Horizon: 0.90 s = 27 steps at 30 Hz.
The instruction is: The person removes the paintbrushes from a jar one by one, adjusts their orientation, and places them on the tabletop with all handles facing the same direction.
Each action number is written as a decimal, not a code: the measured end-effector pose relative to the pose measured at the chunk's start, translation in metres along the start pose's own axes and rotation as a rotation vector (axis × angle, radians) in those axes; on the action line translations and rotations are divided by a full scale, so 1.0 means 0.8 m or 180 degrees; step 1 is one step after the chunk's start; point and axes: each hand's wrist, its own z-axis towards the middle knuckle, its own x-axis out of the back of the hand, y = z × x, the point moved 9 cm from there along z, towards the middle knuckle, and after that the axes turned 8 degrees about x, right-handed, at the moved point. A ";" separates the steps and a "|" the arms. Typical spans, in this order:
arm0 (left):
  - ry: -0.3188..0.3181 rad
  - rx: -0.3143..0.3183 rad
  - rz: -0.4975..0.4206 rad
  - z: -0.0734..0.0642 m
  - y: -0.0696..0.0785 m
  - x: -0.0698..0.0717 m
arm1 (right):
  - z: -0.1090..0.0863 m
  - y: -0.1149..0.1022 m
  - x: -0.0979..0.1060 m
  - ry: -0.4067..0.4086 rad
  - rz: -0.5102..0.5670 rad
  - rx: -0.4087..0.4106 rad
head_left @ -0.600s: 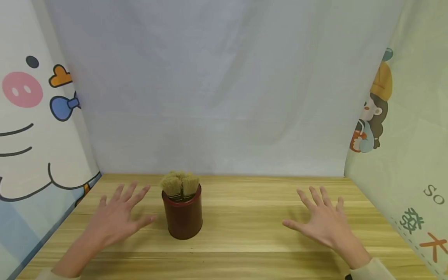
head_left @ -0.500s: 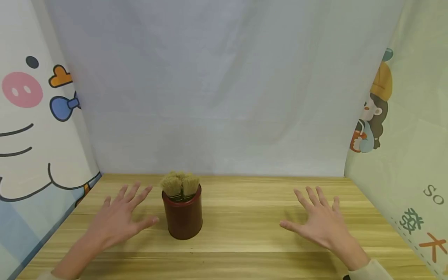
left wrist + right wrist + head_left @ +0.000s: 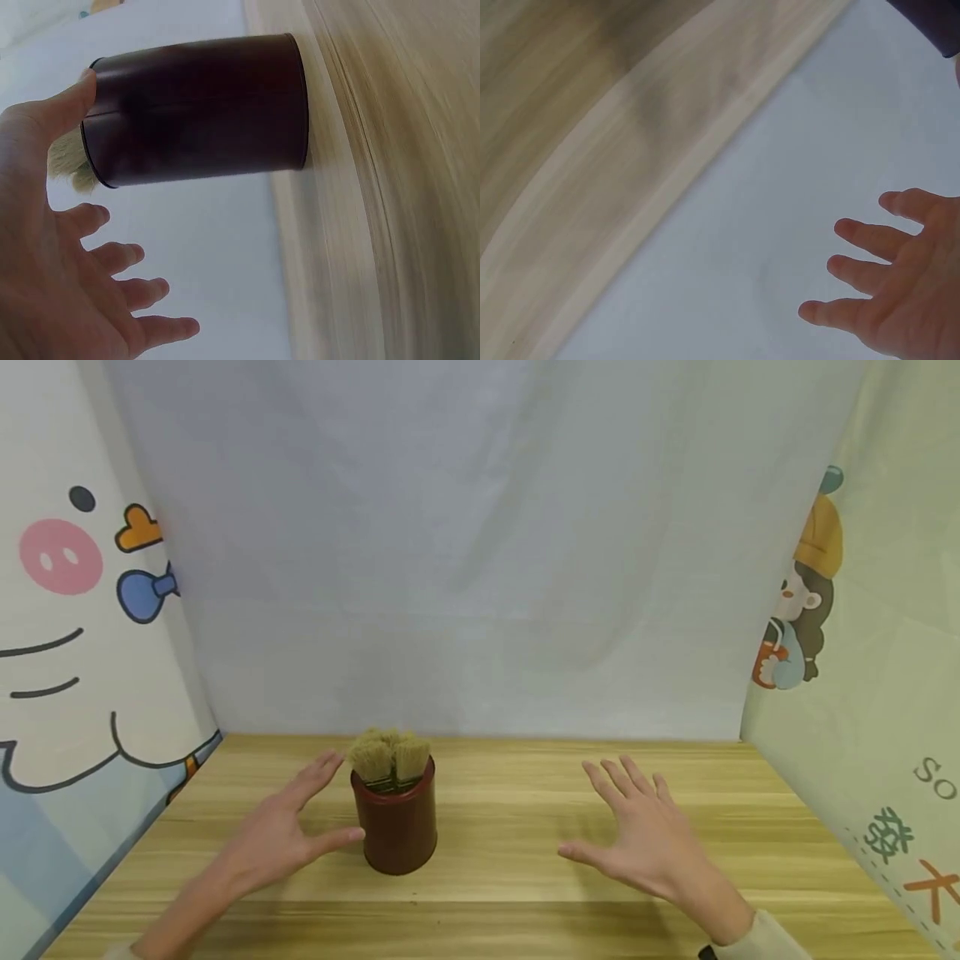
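A dark red cylindrical holder [image 3: 397,831] stands upright on the wooden table, left of centre in the head view. Several brushes with pale bristles [image 3: 390,756] stick up out of it, their handles hidden inside. My left hand [image 3: 273,839] is at the holder's left side, thumb and fingers spread apart; the thumb tip overlaps the holder's edge. In the left wrist view the thumb lies by the rim of the holder [image 3: 199,112], the other fingers apart from it. My right hand [image 3: 648,839] hovers over the table to the right, fingers spread, holding nothing.
The wooden table [image 3: 510,860] runs back to a pale grey cloth [image 3: 480,568]. Printed cloths flank it: a cartoon pig nose [image 3: 60,557] on the left one, a cartoon figure [image 3: 798,610] on the right one.
My left hand has moved right, up to the holder, and turned more sideways. My right hand has shifted left toward it. The holder stays standing on the table.
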 end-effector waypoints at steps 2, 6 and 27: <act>-0.0020 0.0037 -0.0113 0.000 0.002 -0.003 | 0.005 -0.009 -0.003 -0.0007 0.0068 0.0046; -0.0115 0.0068 -0.0328 0.002 0.005 -0.007 | 0.016 -0.027 -0.008 -0.0025 0.0206 0.0132; -0.0469 -0.0056 -0.1823 0.032 0.012 -0.028 | 0.106 -0.129 -0.025 0.0053 0.1629 0.0646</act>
